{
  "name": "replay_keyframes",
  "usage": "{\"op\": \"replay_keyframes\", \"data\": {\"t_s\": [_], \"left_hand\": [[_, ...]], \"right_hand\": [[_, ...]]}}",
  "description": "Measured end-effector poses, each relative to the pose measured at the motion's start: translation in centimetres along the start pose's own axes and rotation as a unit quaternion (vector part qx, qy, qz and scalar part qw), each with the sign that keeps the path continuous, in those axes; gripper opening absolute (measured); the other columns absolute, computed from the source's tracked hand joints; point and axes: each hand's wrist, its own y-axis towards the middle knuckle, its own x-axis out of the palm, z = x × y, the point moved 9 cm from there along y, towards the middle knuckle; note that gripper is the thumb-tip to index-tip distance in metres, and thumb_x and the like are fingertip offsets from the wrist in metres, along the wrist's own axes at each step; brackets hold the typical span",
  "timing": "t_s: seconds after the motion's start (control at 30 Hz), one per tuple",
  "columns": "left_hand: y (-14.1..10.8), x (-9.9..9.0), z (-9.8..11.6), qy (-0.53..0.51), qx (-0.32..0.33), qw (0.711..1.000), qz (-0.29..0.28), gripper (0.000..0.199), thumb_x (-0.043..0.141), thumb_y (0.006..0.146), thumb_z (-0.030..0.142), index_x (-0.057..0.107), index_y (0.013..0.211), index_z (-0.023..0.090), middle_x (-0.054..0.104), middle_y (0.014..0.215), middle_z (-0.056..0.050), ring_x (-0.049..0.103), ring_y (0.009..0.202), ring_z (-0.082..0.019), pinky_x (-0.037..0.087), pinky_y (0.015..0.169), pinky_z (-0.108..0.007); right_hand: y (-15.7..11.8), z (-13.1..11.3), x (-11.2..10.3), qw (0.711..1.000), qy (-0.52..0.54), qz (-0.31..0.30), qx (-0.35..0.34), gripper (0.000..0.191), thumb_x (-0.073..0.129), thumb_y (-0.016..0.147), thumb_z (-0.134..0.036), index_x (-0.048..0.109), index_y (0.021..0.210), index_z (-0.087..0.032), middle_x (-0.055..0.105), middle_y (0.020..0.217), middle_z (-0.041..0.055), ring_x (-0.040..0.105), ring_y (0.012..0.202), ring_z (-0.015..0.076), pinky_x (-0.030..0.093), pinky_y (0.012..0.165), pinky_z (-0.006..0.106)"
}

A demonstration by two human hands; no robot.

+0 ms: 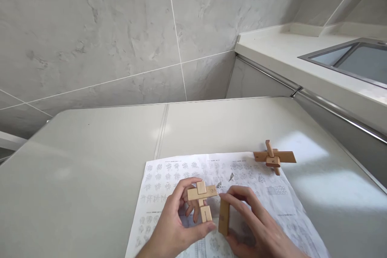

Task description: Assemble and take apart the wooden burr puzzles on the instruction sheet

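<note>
Near the bottom centre, my left hand (175,221) holds several light wooden pieces (201,191) fitted together in a cross shape, with the thumb at the lower end and fingers curled behind. Just to its right, my right hand (256,217) grips a single wooden block (223,217) upright between thumb and fingertips. A small gap separates the block from the joined pieces. Both hands are above a creased printed sheet (175,165) of small puzzle diagrams. Another assembled wooden cross (273,158) rests at the sheet's upper right edge.
The pale table (90,177) has a seam left of the sheet. Two torn holes or small scraps show on the paper. A white counter (272,44) with a metal-rimmed sink (347,64) stands at the right, and a grey tiled wall (121,28) rises behind.
</note>
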Motion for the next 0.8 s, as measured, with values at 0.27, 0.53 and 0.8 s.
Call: {"op": "replay_keyframes", "data": {"t_s": [0.27, 0.53, 0.8], "left_hand": [[0.1, 0.1, -0.8, 0.015, 0.006, 1.000, -0.016, 0.076, 0.091, 0.079, 0.050, 0.052, 0.141, 0.032, 0.053, 0.085, 0.003, 0.056, 0.082, -0.020, 0.045, 0.077, -0.032], [0.0, 0.0, -0.6, 0.013, 0.012, 1.000, 0.004, 0.073, 0.092, 0.078, 0.049, 0.055, 0.139, 0.032, 0.056, 0.085, 0.002, 0.054, 0.078, -0.018, 0.046, 0.075, -0.030], [-0.1, 0.1, -0.7, 0.004, -0.005, 1.000, 0.001, 0.074, 0.092, 0.078, 0.049, 0.054, 0.139, 0.033, 0.059, 0.089, 0.001, 0.054, 0.080, -0.019, 0.046, 0.077, -0.031]], "right_hand": [[-0.3, 1.9, 0.4, 0.983, 0.157, 0.001, 0.096, 0.067, 0.063, 0.082, -0.007, 0.045, 0.141, -0.032, 0.063, 0.135, 0.0097, 0.066, 0.070, 0.0146, 0.064, 0.058, 0.027], [0.2, 2.0, -0.2, 0.952, 0.265, 0.039, 0.147, 0.037, 0.067, 0.091, -0.018, 0.054, 0.122, -0.032, 0.061, 0.106, 0.0023, 0.067, 0.076, 0.0171, 0.061, 0.062, 0.026], [-0.2, 2.7, 0.4, 0.912, 0.358, 0.019, 0.198, 0.032, 0.067, 0.096, -0.031, 0.050, 0.124, -0.033, 0.062, 0.103, 0.0030, 0.066, 0.081, 0.0199, 0.059, 0.065, 0.029]]}}
